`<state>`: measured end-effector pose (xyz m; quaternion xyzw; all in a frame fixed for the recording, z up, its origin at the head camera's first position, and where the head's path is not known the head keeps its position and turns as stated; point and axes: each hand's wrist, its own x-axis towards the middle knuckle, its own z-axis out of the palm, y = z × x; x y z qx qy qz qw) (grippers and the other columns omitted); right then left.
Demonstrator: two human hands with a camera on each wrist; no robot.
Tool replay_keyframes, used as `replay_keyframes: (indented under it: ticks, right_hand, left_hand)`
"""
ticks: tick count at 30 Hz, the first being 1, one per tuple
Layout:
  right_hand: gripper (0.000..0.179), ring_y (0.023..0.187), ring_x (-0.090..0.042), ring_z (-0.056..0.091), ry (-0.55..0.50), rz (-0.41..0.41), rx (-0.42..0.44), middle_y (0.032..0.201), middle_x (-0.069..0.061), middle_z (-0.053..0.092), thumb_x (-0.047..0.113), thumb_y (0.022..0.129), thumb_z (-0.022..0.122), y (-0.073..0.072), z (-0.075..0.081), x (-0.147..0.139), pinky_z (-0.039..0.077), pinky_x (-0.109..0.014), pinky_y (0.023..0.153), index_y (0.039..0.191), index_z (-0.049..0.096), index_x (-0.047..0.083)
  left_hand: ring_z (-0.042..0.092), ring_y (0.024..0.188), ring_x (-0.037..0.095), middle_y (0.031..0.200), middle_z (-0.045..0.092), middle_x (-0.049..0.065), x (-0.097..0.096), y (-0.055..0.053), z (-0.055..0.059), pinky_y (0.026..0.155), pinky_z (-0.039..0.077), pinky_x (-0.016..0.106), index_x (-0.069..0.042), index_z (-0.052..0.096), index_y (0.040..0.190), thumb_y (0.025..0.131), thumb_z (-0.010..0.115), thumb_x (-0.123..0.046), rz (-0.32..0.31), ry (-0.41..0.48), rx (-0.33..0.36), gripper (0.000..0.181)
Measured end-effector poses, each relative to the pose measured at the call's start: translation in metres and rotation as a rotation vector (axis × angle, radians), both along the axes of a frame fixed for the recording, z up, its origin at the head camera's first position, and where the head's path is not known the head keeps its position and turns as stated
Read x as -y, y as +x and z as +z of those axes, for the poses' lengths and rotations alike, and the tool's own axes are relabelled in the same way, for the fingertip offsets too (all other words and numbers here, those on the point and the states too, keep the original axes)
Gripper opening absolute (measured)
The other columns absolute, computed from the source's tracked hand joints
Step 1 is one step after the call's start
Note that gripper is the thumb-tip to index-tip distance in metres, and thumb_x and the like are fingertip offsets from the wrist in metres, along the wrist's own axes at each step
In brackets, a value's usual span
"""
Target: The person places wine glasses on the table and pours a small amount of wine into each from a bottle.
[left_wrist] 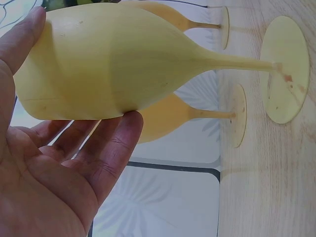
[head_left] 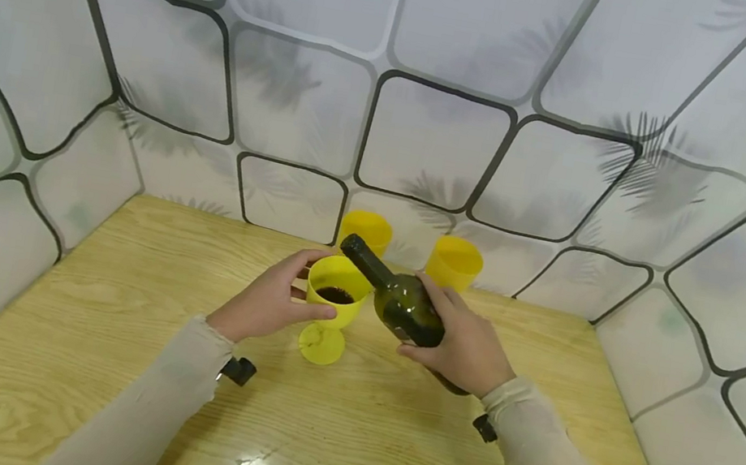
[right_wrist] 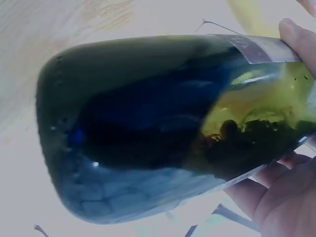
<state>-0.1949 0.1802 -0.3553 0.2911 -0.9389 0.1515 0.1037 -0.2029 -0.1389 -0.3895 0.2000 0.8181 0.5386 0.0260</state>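
My left hand [head_left: 273, 300] holds a yellow wine glass [head_left: 346, 317] by its bowl, thumb on the near side and fingers on the far side. Dark liquid [head_left: 336, 297] lies inside the bowl. In the left wrist view the stem and round foot [left_wrist: 285, 49] show upright at the wooden table. With my right hand [head_left: 468, 349] I grip a dark green wine bottle [head_left: 399, 300] round its body. It tilts left, its neck [head_left: 368, 260] over the glass's rim. The right wrist view shows the bottle's base [right_wrist: 54, 133], part of a label [right_wrist: 261, 49] and dark liquid inside.
Two more yellow wine glasses, one at the back middle [head_left: 365, 225] and one behind the bottle [head_left: 454, 261], stand near the back wall. A patterned wall covering [head_left: 305, 106] encloses the wooden table [head_left: 338, 441] at the back and both sides.
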Motion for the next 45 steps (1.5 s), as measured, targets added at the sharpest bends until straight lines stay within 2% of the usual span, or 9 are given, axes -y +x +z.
replay_keyframes:
  ticks: [4,9,14,21,24,28,31,33,45]
  right_hand:
    - [0.108,0.107,-0.033,0.068,-0.100,-0.025,0.022,0.142,-0.014,0.057,0.047,0.076,0.092,-0.002,-0.005,-0.007,0.058,-0.053,0.088,0.162,0.033,0.018]
    - [0.111,0.122,-0.035,0.063,-0.226,-0.085,0.046,0.149,-0.012,0.053,0.046,0.074,0.094,-0.002,-0.013,-0.017,0.054,-0.056,0.098,0.162,0.032,0.019]
    - [0.110,0.121,-0.035,0.062,-0.398,-0.125,0.053,0.145,-0.012,0.057,0.038,0.072,0.097,-0.003,-0.022,-0.028,0.051,-0.059,0.099,0.160,0.034,0.021]
    - [0.110,0.122,-0.038,0.062,-0.571,-0.167,-0.007,0.145,-0.017,0.055,0.020,0.073,0.097,-0.003,-0.032,-0.049,0.053,-0.061,0.097,0.161,0.031,0.022]
    - [0.111,0.122,-0.034,0.061,-0.634,-0.206,-0.041,0.146,-0.014,0.054,0.015,0.073,0.097,-0.004,-0.038,-0.058,0.053,-0.054,0.098,0.161,0.031,0.025]
    - [0.109,0.119,-0.018,0.060,-0.713,-0.250,-0.105,0.143,-0.008,0.057,0.009,0.072,0.097,-0.007,-0.043,-0.068,0.051,-0.026,0.096,0.159,0.035,0.027]
    - [0.106,0.114,-0.009,0.058,-0.771,-0.263,-0.130,0.142,-0.006,0.057,0.004,0.071,0.096,-0.007,-0.044,-0.074,0.047,-0.013,0.091,0.158,0.037,0.023]
    - [0.106,0.112,-0.004,0.056,-0.798,-0.274,-0.130,0.143,-0.007,0.056,0.001,0.071,0.095,-0.007,-0.045,-0.076,0.047,-0.012,0.090,0.158,0.037,0.021]
    - [0.106,0.116,-0.006,0.055,-0.877,-0.399,-0.123,0.146,-0.008,0.055,0.002,0.073,0.094,-0.012,-0.055,-0.089,0.046,-0.014,0.092,0.158,0.034,0.024]
  left_hand:
    - [0.057,0.121,0.025,0.142,0.052,-0.004,0.000,0.000,0.000,0.101,0.054,0.043,-0.021,0.039,0.157,0.088,0.083,-0.044,0.001,0.004,0.003,0.085]
    - [0.057,0.122,0.025,0.143,0.052,-0.005,0.000,0.000,0.000,0.102,0.054,0.044,-0.024,0.040,0.156,0.088,0.083,-0.043,0.003,0.002,0.003,0.083]
    - [0.056,0.122,0.026,0.142,0.053,-0.004,0.000,-0.001,0.000,0.102,0.053,0.046,-0.026,0.041,0.154,0.088,0.083,-0.043,0.003,0.006,0.006,0.080]
    - [0.057,0.121,0.025,0.142,0.052,-0.003,-0.001,-0.001,-0.002,0.101,0.054,0.043,-0.023,0.040,0.155,0.088,0.084,-0.043,0.008,0.004,0.009,0.082]
    - [0.057,0.120,0.024,0.142,0.052,-0.003,-0.001,-0.001,-0.001,0.101,0.055,0.042,-0.023,0.040,0.155,0.087,0.084,-0.043,0.015,0.001,0.007,0.083]
    - [0.057,0.120,0.024,0.143,0.052,-0.004,-0.001,-0.001,-0.001,0.101,0.054,0.043,-0.024,0.040,0.155,0.087,0.084,-0.043,0.022,-0.004,0.007,0.083]
    - [0.057,0.120,0.024,0.143,0.052,-0.004,-0.001,-0.001,-0.001,0.101,0.054,0.045,-0.025,0.039,0.156,0.087,0.084,-0.043,0.021,-0.005,0.010,0.084]
    - [0.057,0.119,0.025,0.143,0.052,-0.004,0.000,-0.001,-0.002,0.102,0.053,0.046,-0.025,0.039,0.156,0.087,0.084,-0.044,0.025,-0.008,0.012,0.085]
    - [0.057,0.122,0.022,0.145,0.051,-0.005,0.001,-0.002,-0.003,0.101,0.053,0.047,-0.025,0.040,0.155,0.088,0.083,-0.045,0.019,-0.008,-0.001,0.082]
